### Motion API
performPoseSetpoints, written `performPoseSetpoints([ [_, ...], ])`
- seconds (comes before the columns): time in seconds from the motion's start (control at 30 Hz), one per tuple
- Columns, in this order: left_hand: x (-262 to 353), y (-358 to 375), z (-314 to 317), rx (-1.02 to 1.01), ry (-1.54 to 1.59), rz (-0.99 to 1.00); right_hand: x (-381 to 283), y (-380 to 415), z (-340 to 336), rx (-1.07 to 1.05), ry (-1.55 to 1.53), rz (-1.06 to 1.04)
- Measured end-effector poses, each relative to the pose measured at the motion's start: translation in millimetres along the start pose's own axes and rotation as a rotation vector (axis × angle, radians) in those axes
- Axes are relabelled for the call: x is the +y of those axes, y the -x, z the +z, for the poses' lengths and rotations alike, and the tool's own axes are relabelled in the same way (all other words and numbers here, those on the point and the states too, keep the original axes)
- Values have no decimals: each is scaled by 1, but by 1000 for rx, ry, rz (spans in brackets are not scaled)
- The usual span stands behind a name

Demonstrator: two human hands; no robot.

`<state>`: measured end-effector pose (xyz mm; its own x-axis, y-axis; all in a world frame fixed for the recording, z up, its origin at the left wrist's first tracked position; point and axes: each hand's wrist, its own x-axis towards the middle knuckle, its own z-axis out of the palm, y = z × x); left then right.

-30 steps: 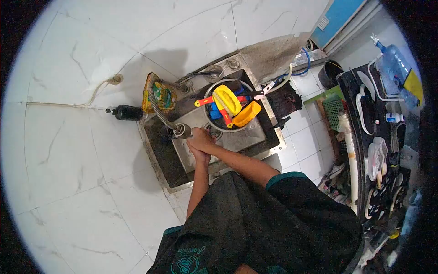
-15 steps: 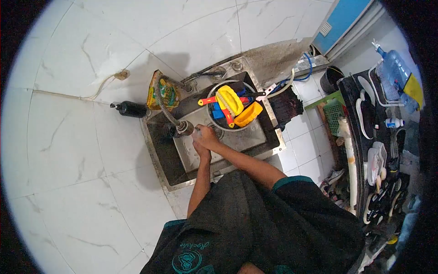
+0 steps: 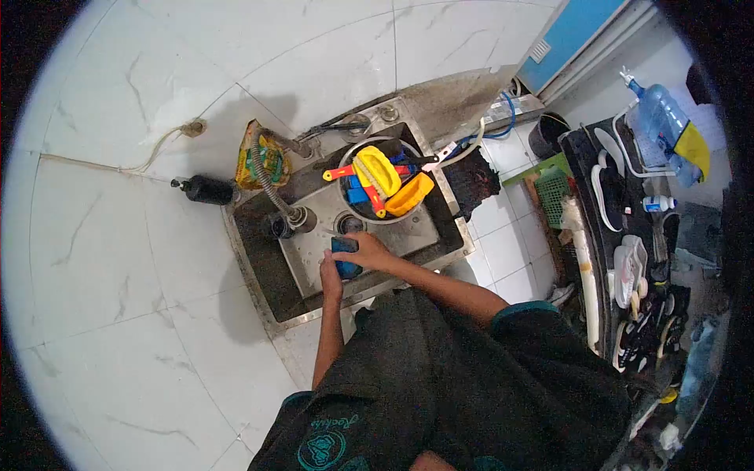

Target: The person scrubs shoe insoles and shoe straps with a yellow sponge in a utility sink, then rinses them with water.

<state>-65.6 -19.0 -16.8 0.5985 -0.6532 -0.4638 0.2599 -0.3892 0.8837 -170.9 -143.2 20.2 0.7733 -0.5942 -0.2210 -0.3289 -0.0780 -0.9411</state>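
Over the front part of the metal sink, a blue object is held between my two hands. My left hand grips its left side. My right hand has its fingers on the upper right of it. What exactly the blue object is, I cannot make out. Just up and left of my hands is the end of the flexible metal faucet. Behind them in the sink stands a round basin holding yellow brushes with red handles and some blue pieces.
A yellow and green packet leans at the sink's back left corner, with a black bottle beside it. To the right are a dark cloth, a green crate, a rack with shoes and a large blue water bottle.
Both hands have moved away from the faucet end, toward my body. The blue object now shows between them. The whole view has shifted slightly.
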Motion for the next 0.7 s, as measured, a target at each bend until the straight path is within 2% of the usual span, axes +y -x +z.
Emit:
performPoseSetpoints([
  [0.03, 2, 5, 2, -8, 98, 17, 1, 0, -1, 38, 10, 24],
  [0.07, 4, 10, 0, -83, 219, -53, 0, 0, -1, 75, 19, 46],
  [0.1, 10, 15, 1, -136, 110, 32, 1, 1, -1, 107, 27, 69],
  [0.17, 27, 29, 2, -227, -112, 200, 0, -3, -7, 31, -84, 203],
  [0.2, 46, 39, 9, -174, -239, 253, -1, -5, -11, -5, -141, 268],
  [0.3, 37, 42, 11, -155, 253, -79, -6, -1, -26, -39, -176, 200],
  [0.33, 51, 51, 19, -157, 339, -117, -7, 5, -33, -74, -272, 189],
  [0.43, 95, 75, 36, -116, 539, -186, -9, 20, -62, -134, -168, 22],
  [0.47, 97, 77, 40, -140, 564, -183, -9, 25, -71, -163, -229, -32],
  [0.53, 101, 83, 47, -218, 609, -187, -16, 41, -96, -84, -105, -225],
  [0.6, 111, 96, 68, -94, 520, -98, -17, 65, -124, 87, 21, -345],
  [0.63, 124, 102, 88, -111, 488, -8, -16, 73, -134, 204, 82, -381],
  [0.67, 114, 81, 85, -135, 394, -10, -20, 80, -151, 161, 45, -324],
  [0.7, 149, 99, 123, -76, 197, 100, -28, 86, -174, 120, -5, -277],
])
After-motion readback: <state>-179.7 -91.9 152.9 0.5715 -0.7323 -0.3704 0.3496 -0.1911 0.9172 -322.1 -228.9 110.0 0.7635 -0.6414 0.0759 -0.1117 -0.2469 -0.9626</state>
